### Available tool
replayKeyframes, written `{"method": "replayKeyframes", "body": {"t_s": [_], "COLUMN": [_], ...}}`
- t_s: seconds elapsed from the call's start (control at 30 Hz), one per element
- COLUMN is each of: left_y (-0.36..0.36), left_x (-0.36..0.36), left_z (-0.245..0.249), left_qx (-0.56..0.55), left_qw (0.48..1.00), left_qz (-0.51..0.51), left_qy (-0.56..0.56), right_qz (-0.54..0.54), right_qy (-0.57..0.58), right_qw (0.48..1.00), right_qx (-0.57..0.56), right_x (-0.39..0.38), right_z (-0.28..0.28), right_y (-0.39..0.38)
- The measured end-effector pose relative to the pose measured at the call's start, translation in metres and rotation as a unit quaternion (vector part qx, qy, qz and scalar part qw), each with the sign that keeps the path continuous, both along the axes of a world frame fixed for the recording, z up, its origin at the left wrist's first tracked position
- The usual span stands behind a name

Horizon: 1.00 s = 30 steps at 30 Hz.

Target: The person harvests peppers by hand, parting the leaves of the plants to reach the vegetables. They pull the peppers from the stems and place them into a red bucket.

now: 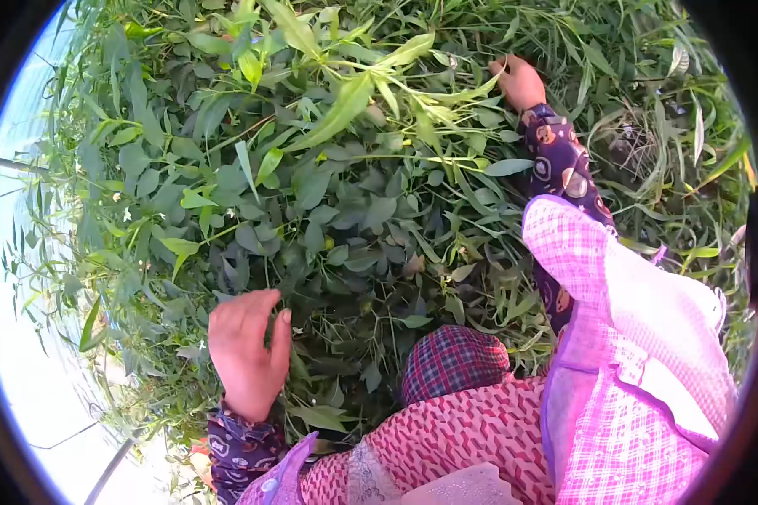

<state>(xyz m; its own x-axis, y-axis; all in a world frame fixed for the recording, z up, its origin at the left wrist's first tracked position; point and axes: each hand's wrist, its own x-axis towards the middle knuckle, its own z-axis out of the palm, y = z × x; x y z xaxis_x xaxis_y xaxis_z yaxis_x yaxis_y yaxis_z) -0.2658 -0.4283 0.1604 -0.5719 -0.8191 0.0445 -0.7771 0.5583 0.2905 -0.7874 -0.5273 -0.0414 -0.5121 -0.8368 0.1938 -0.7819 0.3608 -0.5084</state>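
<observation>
Leafy bush: the leafy bush [345, 210] fills the middle of the view, right in front of the person, with dark, rounded leaves.
Left hand: the left hand [248, 349] is low on the left and touches the near edge of the bush. Its fingers are bent and the thumb stands apart from them. Nothing shows between them.
Right hand: the right hand [520, 82] reaches far up on the right and pushes into the leaves. Its fingertips are hidden, so I cannot tell if it grips anything.
Hands together: they are well apart, with the bush between them.
Long grass: long grass [370, 84] with thin, light green blades lies over the top of the bush.
Sleeves: a dark patterned sleeve [556, 160] covers the right arm.
Clothes: pink checked cloth [640, 337] hangs at the lower right.
White flowers: tiny white flowers [126, 215] dot the left side.
</observation>
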Motion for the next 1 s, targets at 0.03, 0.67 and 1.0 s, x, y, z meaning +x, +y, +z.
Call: {"method": "replayKeyframes", "body": {"t_s": [0.03,0.67,1.0], "left_y": [-0.008,-0.008,0.002], "left_x": [-0.013,0.028,0.065], "left_z": [0.006,-0.09,-0.113], "left_qx": [-0.011,0.102,0.067], "left_qw": [0.998,0.951,0.976], "left_qz": [-0.029,-0.274,-0.207], "left_qy": [0.05,-0.105,-0.03], "right_qz": [0.014,0.392,0.481], "right_qy": [0.02,-0.053,-0.091], "right_qw": [0.999,0.907,0.872], "right_qx": [-0.04,0.143,0.011], "right_x": [0.012,0.182,0.304], "right_z": [0.025,0.097,0.074], "right_y": [-0.001,0.111,0.083]}}
